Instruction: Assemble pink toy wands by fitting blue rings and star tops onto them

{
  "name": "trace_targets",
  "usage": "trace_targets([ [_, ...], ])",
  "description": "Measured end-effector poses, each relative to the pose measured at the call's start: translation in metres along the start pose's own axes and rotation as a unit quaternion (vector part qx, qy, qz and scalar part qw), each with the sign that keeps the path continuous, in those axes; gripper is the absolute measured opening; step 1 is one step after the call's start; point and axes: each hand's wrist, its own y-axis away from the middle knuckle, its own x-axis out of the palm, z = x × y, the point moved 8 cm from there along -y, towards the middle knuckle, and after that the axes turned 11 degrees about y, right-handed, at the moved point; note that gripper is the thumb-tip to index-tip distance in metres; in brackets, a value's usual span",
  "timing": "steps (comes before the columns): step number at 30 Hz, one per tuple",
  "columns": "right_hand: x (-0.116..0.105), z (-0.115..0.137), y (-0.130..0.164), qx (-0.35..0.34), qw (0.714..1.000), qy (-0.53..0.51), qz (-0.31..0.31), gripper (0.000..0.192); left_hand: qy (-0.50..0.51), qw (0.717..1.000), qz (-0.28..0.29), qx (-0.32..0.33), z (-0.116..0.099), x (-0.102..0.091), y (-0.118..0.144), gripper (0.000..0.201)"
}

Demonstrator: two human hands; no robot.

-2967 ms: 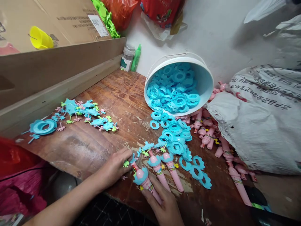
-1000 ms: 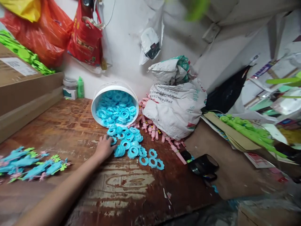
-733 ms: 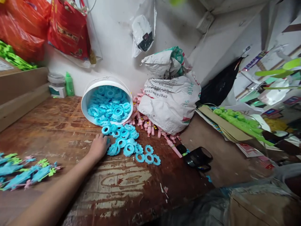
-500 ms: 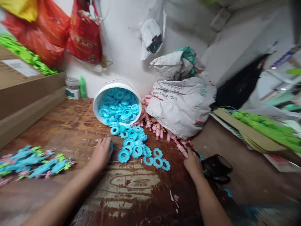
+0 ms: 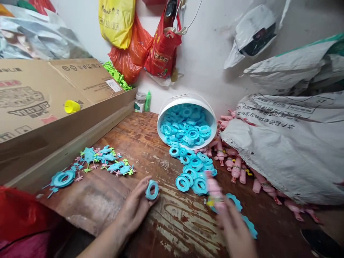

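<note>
My left hand (image 5: 135, 208) rests on the wooden table (image 5: 113, 193) and pinches a blue gear-shaped ring (image 5: 152, 189) between thumb and fingers. My right hand (image 5: 236, 231) is blurred by motion and grips a pink toy handle (image 5: 214, 190) upright over the table. Just beyond both hands lies a loose spill of blue rings (image 5: 192, 168). It runs out of a white bucket (image 5: 212, 116) tipped on its side and full of the same rings.
Pink handles (image 5: 236, 168) lie by a large white woven sack (image 5: 285, 150) on the right. A pile of blue, green and pink plastic pieces (image 5: 104, 163) lies at left below a cardboard box (image 5: 40, 104). Bags hang on the back wall (image 5: 163, 50).
The view swung back left and down. My left hand lifted a blue ring off the spill and drew it toward me; my right hand came in and picked up a pink handle.
</note>
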Motion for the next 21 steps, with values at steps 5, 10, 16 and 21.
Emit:
trace_targets([
  [5, 0.069, 0.123, 0.096, -0.082, 0.981, -0.143, 0.107, 0.042, 0.129, 0.991, 0.029, -0.034, 0.01, 0.026, 0.005, 0.036],
  [10, 0.095, 0.134, 0.107, 0.08, 0.898, -0.331, 0.28, 0.052, 0.037, 0.995, 0.088, -0.025, 0.007, 0.033, 0.024, 0.056],
  [16, 0.115, 0.182, 0.147, 0.218, 0.502, -0.578, 0.605, 0.064, 0.025, 0.989, 0.144, -0.038, -0.001, 0.046, 0.039, 0.057],
  [21, 0.109, 0.193, 0.144, 0.212, 0.454, -0.621, 0.602, 0.063, -0.251, 0.96, 0.095, 0.082, -0.04, 0.033, 0.018, 0.051],
])
